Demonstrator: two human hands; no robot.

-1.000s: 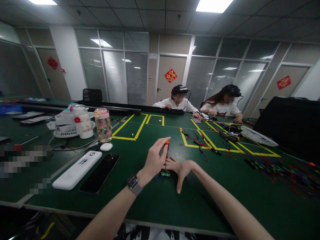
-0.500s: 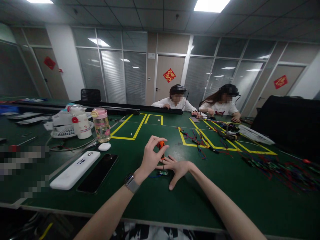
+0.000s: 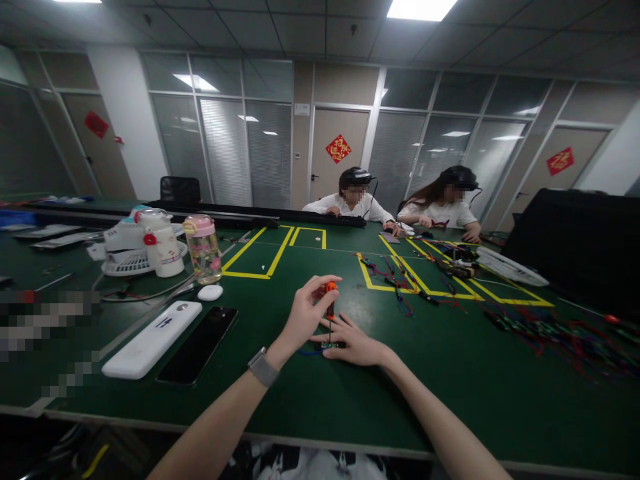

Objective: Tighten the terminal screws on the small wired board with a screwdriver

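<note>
My left hand (image 3: 306, 310) grips an orange-and-dark screwdriver (image 3: 331, 303) by its handle between thumb and fingers. The screwdriver stands nearly upright, its shaft pointing down at a small green circuit board (image 3: 327, 345) on the table; whether the tip sits on a screw is too small to tell. My right hand (image 3: 357, 341) rests low on the table with its thumb on the near side of the board and its fingers on the far side, pinning it. Part of the board is hidden by that hand. A blue wire (image 3: 309, 352) runs out to the board's left.
Left of my hands lie a black phone (image 3: 199, 347), a white power bank (image 3: 153, 340) and a white earbud case (image 3: 210, 293). Two bottles (image 3: 203, 250) stand behind them. Wired boards (image 3: 565, 343) are heaped at right, others (image 3: 395, 277) near yellow tape. Two people (image 3: 360, 200) sit opposite.
My right thumb has swung in towards the fingers, closing on the circuit board. My left hand and the screwdriver have shifted slightly right, and the screwdriver is now more upright.
</note>
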